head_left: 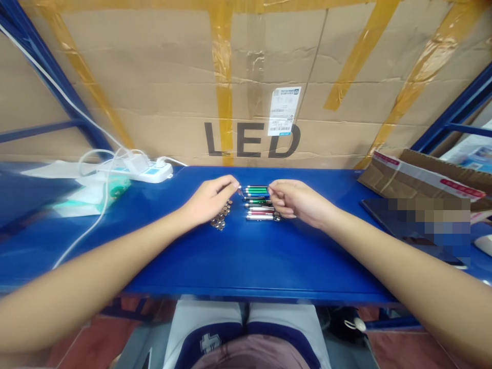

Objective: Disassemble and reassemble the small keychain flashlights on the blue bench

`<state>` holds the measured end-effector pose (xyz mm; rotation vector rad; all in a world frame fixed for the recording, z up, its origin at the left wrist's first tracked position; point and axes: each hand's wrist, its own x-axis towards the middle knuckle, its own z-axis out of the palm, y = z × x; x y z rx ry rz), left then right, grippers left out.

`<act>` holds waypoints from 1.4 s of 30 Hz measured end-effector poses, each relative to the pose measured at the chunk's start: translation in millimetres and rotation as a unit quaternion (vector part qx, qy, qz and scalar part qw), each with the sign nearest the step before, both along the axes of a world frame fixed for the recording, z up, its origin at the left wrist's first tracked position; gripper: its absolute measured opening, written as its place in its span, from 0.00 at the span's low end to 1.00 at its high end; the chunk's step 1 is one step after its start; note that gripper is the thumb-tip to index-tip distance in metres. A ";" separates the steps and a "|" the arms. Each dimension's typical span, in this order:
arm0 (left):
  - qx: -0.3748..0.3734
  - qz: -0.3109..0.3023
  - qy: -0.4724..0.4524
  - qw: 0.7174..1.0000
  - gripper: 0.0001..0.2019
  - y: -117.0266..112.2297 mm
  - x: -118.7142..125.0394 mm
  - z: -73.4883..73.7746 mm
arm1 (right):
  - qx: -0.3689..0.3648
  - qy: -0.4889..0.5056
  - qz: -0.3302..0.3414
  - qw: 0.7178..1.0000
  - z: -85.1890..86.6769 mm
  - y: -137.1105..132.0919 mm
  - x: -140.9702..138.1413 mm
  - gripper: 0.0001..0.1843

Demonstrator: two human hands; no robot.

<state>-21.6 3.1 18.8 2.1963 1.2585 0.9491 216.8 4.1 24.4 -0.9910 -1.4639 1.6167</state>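
Note:
Several slim metallic cylinders (260,209) in green, blue, silver and dark red lie side by side in a row on the blue table (230,256). At the row's upper left, my left hand (214,197) is closed in a pinch, with something tiny and shiny at the fingertips. A heap of small round shiny discs (219,221) lies beside and partly under that hand. My right hand (300,201) has its fingers curled at the right end of the uppermost green cylinder (255,189). The hand hides the row's right ends, and what its fingertips pinch is not clear.
A large taped cardboard box (161,92) marked LED stands behind the table. To the left are a white power strip (154,173), its cable and a green-white packet (92,197). An open carton (423,177) and a dark flat tablet-like device (400,225) lie right.

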 end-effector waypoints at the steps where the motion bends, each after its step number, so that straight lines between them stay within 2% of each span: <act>1: 0.018 0.004 0.005 1.000 0.19 6.7 -6.1 1.3 | 0.007 0.006 -0.012 1.000 0.7 2.4 2.2 0.11; 5: 0.059 0.072 0.069 0.993 0.18 37.5 -36.4 1.1 | 0.033 0.012 -0.063 0.997 4.9 10.3 11.0 0.08; 11: 0.050 0.090 0.190 0.976 0.17 71.1 -72.9 -18.5 | 0.044 0.027 -0.096 0.994 3.7 17.9 16.7 0.07; 16: 0.068 0.082 0.209 0.972 0.18 81.1 -80.1 -30.1 | 0.065 0.001 -0.103 0.993 1.9 20.6 17.4 0.07; 20: 0.071 0.102 0.199 0.972 0.17 83.9 -80.1 -34.1 | 0.108 -0.075 -0.111 0.985 1.3 22.9 20.9 0.09; 22: 0.070 0.109 0.190 0.973 0.17 84.4 -80.3 -35.6 | 0.150 -0.165 -0.119 0.968 0.0 25.8 25.5 0.09; 23: 0.071 0.110 0.189 0.973 0.17 84.3 -80.2 -35.9 | 0.184 -0.222 -0.123 0.950 -0.8 27.6 28.4 0.08; 25: 0.078 0.119 0.193 0.971 0.17 83.1 -79.0 -35.3 | 0.258 -0.336 -0.127 0.897 -2.3 31.5 34.8 0.05; 27: 0.094 0.137 0.196 0.966 0.17 80.0 -75.7 -32.6 | 0.302 -0.409 -0.117 0.853 -2.9 34.5 40.4 0.03; 29: 0.112 0.138 0.191 0.965 0.16 74.9 -70.0 -28.1 | 0.312 -0.431 -0.098 0.841 -1.9 35.1 43.3 0.03; 32: 0.126 0.072 0.175 0.974 0.12 63.8 -58.5 -20.0 | 0.354 -0.406 -0.039 0.841 1.5 30.2 41.3 0.05; 35: 0.127 -0.006 0.163 0.978 0.08 49.3 -46.8 -10.6 | 0.439 -0.367 0.058 0.818 4.2 19.9 33.9 0.06; 37: 0.112 -0.067 0.158 0.979 0.07 38.4 -40.7 -2.7 | 0.467 -0.358 0.105 0.802 4.3 11.8 27.7 0.07; 39: 0.070 -0.145 0.170 0.972 0.07 27.4 -36.3 6.6 | 0.474 -0.364 0.129 0.791 3.4 4.2 21.6 0.07; 42: 0.034 -0.213 0.212 0.953 0.08 13.7 -32.2 19.8 | 0.484 -0.385 0.144 0.772 1.2 -3.8 14.2 0.07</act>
